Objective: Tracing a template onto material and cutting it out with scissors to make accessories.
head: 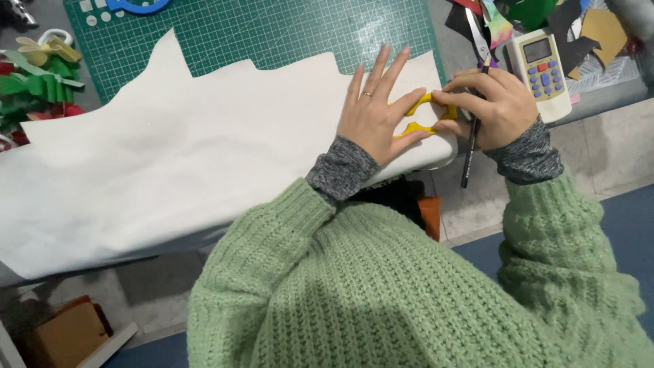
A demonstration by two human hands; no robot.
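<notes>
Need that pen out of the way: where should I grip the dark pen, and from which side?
Probably the lower shaft of the dark pen, from the right: it sticks out free below the right hand, which covers its upper part.

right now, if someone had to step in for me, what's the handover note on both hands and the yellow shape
Left hand: flat, fingers spread, pressing the yellow cutout down on the white sheet.
Right hand: holds a dark pencil and steadies the cutout's right edge.
Things: the cutout lies near the sheet's right end; the sheet covers part of the green cutting mat. Scissors and a remote control lie to the right.
Done: cutout is placed and held on the sheet.
Left: no traced line shows on the sheet; hands hide the outline area.
</notes>
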